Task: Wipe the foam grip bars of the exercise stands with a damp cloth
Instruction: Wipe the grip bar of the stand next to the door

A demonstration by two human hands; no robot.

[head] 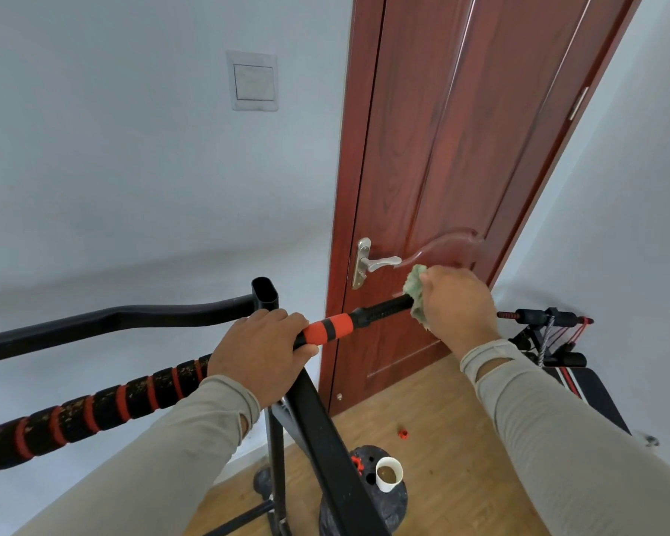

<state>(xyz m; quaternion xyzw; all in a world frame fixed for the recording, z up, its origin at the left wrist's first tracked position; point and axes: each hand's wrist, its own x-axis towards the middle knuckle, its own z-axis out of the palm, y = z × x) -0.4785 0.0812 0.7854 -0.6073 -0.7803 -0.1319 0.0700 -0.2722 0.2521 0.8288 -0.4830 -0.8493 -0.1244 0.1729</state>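
Wiping the far right end of the grip bar (pixel 380 309) here: right hand (pixel 457 303) is clutching the green cloth (pixel 416 292) round it, left hand (pixel 264 350) is gripping the middle. Pushing further right is probably risking the cloth slipping off or knocking the door handle (pixel 381 261)

No lettering, label, brand mark or number can be read anywhere: the wall panel (pixel 253 81), the door (pixel 441 168) and the exercise stand (pixel 318 412) all show plain, unmarked surfaces.
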